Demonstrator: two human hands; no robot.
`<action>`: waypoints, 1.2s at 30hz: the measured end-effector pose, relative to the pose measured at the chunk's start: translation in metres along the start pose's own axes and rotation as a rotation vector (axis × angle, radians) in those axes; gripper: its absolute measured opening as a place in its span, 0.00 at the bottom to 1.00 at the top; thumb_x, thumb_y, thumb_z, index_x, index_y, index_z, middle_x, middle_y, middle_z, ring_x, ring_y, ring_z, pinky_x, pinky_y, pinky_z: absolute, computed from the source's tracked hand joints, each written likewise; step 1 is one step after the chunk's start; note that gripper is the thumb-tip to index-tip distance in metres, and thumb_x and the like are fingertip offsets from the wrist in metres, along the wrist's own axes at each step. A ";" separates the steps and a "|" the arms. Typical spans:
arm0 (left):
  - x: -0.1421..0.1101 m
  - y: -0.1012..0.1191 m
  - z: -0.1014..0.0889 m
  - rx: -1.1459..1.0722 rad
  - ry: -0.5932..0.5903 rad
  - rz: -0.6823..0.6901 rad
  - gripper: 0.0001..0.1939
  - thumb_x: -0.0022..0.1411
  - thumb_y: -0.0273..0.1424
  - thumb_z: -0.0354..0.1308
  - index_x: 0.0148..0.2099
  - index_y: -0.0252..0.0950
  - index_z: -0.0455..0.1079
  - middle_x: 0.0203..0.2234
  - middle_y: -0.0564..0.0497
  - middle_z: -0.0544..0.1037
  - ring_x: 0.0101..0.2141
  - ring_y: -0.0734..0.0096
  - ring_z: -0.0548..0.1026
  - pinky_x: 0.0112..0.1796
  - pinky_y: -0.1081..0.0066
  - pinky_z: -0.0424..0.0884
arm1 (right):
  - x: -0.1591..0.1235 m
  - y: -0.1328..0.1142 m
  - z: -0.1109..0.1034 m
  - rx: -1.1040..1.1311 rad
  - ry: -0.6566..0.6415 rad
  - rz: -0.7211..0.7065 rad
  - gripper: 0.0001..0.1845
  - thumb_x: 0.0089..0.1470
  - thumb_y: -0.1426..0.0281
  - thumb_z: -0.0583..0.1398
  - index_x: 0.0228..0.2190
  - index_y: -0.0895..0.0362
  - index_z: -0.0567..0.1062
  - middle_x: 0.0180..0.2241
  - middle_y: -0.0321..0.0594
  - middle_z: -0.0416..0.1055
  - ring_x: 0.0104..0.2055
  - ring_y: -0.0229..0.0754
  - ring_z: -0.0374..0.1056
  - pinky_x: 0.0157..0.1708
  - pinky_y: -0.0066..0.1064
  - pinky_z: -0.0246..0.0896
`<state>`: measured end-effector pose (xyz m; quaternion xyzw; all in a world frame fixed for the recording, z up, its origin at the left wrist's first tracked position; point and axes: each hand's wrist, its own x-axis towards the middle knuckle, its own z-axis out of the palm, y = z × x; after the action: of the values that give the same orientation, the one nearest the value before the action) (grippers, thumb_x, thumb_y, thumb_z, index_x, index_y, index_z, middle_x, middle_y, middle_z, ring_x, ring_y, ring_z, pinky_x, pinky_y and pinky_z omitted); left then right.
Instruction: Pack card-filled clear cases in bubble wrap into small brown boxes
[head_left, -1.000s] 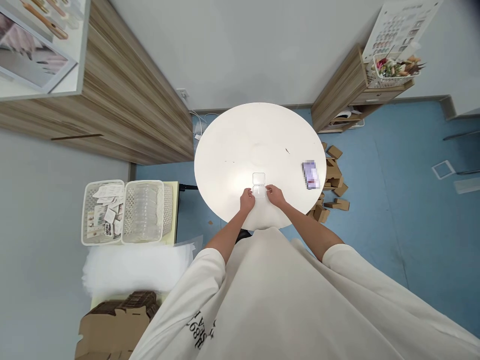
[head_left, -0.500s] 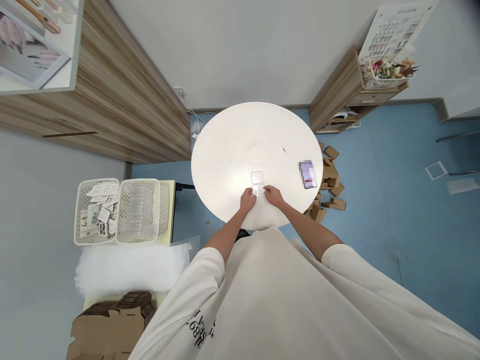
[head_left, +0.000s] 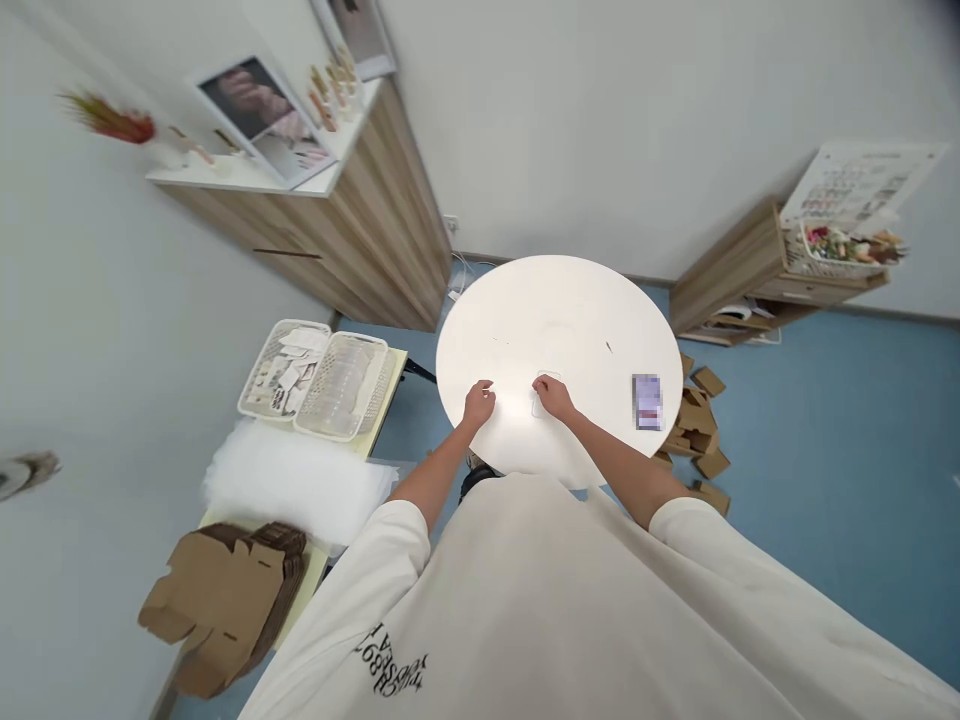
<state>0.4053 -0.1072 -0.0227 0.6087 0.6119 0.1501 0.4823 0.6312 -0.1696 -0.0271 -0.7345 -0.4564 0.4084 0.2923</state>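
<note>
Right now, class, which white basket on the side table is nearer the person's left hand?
The basket holding clear plastic items; the other basket, holding papers, stands farther from the left hand.

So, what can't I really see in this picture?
In the head view:
Clear box: partly covered by the right hand, so whether that grip holds it is unclear.
Left hand: too small to tell if its grip holds anything.
Purple thing: blocky squares hide its details.
Poster: too blurred to read.
Upper picture frame: cut off by the top edge.
</note>
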 end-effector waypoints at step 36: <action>0.068 -0.244 -0.451 0.342 0.510 -0.122 0.13 0.66 0.29 0.53 0.52 0.36 0.70 0.50 0.37 0.76 0.52 0.49 0.73 0.53 0.55 0.66 | 0.060 -0.306 0.363 -0.210 -0.425 -0.451 0.14 0.64 0.70 0.53 0.44 0.52 0.77 0.48 0.42 0.76 0.46 0.42 0.71 0.47 0.34 0.67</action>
<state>-0.0756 0.0827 -0.0174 0.5860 0.7647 0.1637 0.2122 0.1997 0.0318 0.0184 -0.5393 -0.6980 0.4284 0.1962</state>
